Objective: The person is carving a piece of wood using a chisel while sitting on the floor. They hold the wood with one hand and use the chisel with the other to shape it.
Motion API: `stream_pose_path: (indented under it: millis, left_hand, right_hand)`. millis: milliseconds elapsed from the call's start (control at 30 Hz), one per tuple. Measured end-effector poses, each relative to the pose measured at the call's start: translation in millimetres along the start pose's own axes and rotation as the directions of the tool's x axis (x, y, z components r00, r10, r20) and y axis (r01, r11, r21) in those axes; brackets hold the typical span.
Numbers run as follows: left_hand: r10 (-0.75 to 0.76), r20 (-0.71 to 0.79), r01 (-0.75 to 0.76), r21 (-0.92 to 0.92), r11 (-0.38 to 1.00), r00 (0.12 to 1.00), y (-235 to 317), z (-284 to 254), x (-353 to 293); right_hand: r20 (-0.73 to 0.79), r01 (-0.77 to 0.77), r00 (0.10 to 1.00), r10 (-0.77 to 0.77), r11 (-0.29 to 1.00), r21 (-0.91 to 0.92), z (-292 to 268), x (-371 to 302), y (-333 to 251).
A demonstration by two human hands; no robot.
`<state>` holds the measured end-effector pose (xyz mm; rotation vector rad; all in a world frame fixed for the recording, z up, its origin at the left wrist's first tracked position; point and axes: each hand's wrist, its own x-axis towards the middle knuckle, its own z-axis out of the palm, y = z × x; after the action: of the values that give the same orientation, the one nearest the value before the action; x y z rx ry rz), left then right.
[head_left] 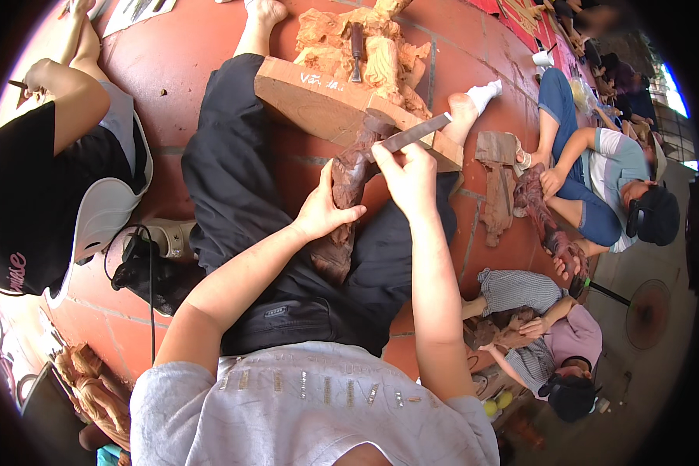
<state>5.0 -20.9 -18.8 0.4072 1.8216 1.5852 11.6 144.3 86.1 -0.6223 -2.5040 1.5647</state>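
A reddish-brown carved wooden figure (348, 182) leans upright between my thighs, its lower end against my lap. My left hand (324, 208) is wrapped round its middle, thumb lying across the front. In my right hand (408, 179) a flat dark strip (416, 133) with a pale end is pinched between fingers and thumb. That strip lies across the figure's upper part and slants up to the right; whether it is a file or sandpaper I cannot tell. Just beyond stands a pale wooden carving (365, 54) on a thick wooden base (318, 97), with a short dark-handled tool (356, 50) resting against it.
Close on my left sits a person in black (31, 171) beside a white curved chair edge (105, 213). To the right, two people in caps (621, 179) hold dark carvings. Wood pieces (497, 182) lie on the red tiles. A cable (152, 303) hangs at my left.
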Motion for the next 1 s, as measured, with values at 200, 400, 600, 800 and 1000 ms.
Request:
stream_pose_path:
  millis: [200,400,600,800,1000]
  left_hand:
    - [0.055,0.006,-0.055,-0.007,0.998,0.998,0.2,-0.3,1.1]
    - [0.007,0.009,-0.007,0.022,1.0,1.0,5.5,-1.9,-0.8]
    - [-0.005,0.022,0.004,0.052,0.999,1.0,2.2,-2.2,-0.1]
    - [0.016,0.018,-0.017,0.043,0.999,1.0,0.2,-1.1,1.9]
    - [0.007,-0.002,-0.007,0.039,0.999,1.0,-1.0,-0.4,-0.3]
  right_hand:
    - [0.069,0.3,0.953,-0.294,0.894,-0.333,11.0,-22.5,-15.2]
    - [-0.048,0.026,0.998,-0.029,0.998,-0.065,0.1,-0.6,-3.0]
    - [0.036,0.355,0.927,-0.373,0.843,-0.405,14.9,-18.4,-8.8]
    - [-0.065,0.168,0.981,-0.182,0.97,-0.176,4.9,-11.0,-2.3]
    - [0.017,-0.031,0.999,0.032,0.998,-0.057,0.2,-1.6,3.1]
